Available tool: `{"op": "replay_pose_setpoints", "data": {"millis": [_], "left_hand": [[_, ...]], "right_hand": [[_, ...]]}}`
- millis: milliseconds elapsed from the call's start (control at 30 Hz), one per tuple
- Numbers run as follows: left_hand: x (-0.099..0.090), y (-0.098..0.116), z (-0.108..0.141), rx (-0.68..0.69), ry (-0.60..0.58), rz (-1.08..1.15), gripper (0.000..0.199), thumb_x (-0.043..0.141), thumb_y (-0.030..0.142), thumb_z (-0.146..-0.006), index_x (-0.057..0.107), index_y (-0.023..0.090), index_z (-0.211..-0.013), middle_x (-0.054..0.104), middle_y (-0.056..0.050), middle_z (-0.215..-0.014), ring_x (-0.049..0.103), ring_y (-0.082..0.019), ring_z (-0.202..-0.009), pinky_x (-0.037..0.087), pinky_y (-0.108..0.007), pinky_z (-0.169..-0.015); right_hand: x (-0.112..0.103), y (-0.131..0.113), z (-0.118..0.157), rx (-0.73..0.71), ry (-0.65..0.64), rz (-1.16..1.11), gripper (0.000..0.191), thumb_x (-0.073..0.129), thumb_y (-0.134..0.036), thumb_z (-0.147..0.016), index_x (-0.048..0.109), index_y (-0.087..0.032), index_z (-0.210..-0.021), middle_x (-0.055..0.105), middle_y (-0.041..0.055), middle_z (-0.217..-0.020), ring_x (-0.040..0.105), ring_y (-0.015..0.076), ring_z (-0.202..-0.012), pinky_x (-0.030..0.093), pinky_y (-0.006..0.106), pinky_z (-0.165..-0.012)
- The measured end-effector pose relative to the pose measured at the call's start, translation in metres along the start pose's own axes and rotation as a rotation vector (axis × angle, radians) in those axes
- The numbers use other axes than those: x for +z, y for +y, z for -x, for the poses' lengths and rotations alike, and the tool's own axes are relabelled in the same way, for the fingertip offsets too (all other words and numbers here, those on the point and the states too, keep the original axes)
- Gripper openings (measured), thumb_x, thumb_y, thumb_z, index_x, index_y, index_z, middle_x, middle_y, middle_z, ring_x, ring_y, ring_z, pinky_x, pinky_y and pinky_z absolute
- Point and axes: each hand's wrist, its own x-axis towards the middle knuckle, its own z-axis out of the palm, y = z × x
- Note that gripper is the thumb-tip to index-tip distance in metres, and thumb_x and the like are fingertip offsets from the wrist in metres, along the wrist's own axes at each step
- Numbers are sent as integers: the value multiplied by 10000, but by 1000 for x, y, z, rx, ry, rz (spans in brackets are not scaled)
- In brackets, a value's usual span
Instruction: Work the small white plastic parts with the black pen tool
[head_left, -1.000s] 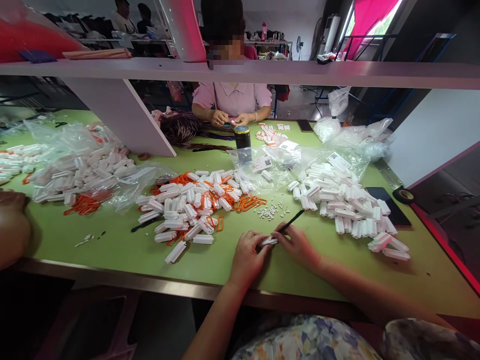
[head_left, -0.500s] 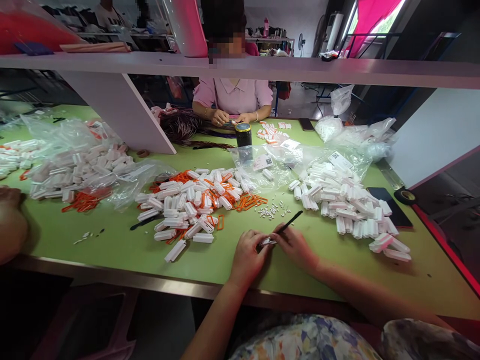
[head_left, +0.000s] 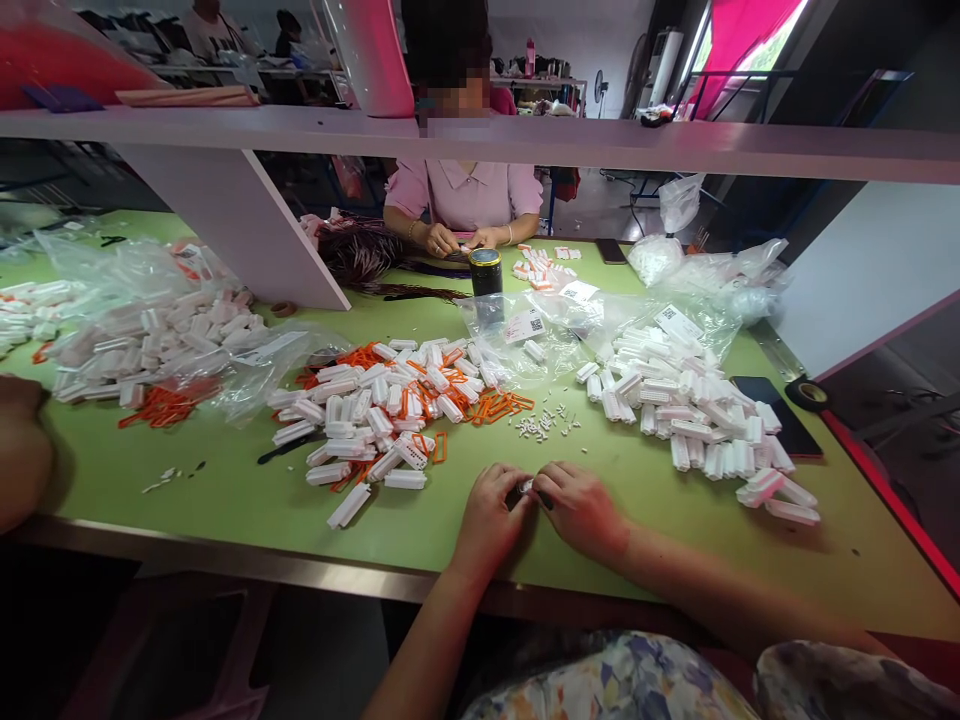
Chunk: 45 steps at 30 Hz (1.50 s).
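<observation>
Connector housing [head_left: 527, 485], lower centre: my left hand [head_left: 487, 520] clamps it in its fingers, probably for steadiness; right hand [head_left: 585, 508] pinches dark tool [head_left: 543, 499]; white pegs [head_left: 537, 427] nearby, likely for reach.

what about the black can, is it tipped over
No, the black can stands upright on the green table, its yellow-rimmed top facing up.

1. Room was dim; window [head_left: 766, 52] at upper right glared white
2. Soft shadows fell beside left hand [head_left: 491, 512] and right hand [head_left: 583, 508]
3. Metal table edge [head_left: 352, 573] reflected dully
4. Frame margins looked stretched; lower left lost detail in darkness
</observation>
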Motion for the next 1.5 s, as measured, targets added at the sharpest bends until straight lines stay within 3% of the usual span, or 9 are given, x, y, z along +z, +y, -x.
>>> {"op": "replay_pose_setpoints", "data": {"millis": [200,333,733,933,1100,1300,1500], "left_hand": [[0,3,0,12,-20,-17,87,684,272,-893,702,210,-952,684,-53,-920,618,-236,-928,486,-381,-857],[0,3,0,18,-13,-23,81,693,257,-890,701,208,-954,686,-53,-922,620,-234,-924,487,-377,-854],[0,4,-1,16,-20,-31,84,679,270,-896,708,214,-950,695,-52,-920,628,-231,-920,493,-374,-850],[-1,6,-2,4,-29,-14,88,671,281,-890,706,219,-942,700,-56,-916,627,-239,-920,494,-385,-848],[0,3,-1,-2,0,-33,66,640,234,-886,699,214,-908,696,-51,-901,627,-232,-904,495,-380,-845],[0,4,0,16,-20,-26,88,679,262,-892,698,205,-957,689,-53,-925,619,-234,-930,486,-378,-862],[0,4,-1,7,-25,-23,79,684,265,-899,701,204,-946,683,-54,-911,615,-233,-917,487,-373,-845]], "right_hand": [[-2,18,1,274,116,-363,235,520,-397,-1011,604,-220,-881,660,15,-762,627,177,-704,496,280,-667],[2,20,0,321,136,-432,266,532,-448,-993,601,-225,-864,652,13,-751,612,180,-693,489,288,-661],[1,18,2,282,106,-335,226,522,-404,-1007,597,-223,-897,667,19,-773,627,184,-699,489,289,-666],[-1,8,2,134,41,-121,187,494,-281,-1031,624,-222,-910,694,49,-821,648,199,-757,508,304,-731],[1,5,0,-48,0,5,230,466,-230,-1030,642,-220,-883,687,64,-837,641,192,-785,514,353,-891],[2,22,1,258,119,-322,241,520,-404,-1018,604,-216,-892,672,14,-766,637,170,-705,511,273,-663],[3,20,2,271,94,-406,221,550,-402,-999,618,-217,-898,689,18,-787,631,167,-700,512,282,-670]]}}
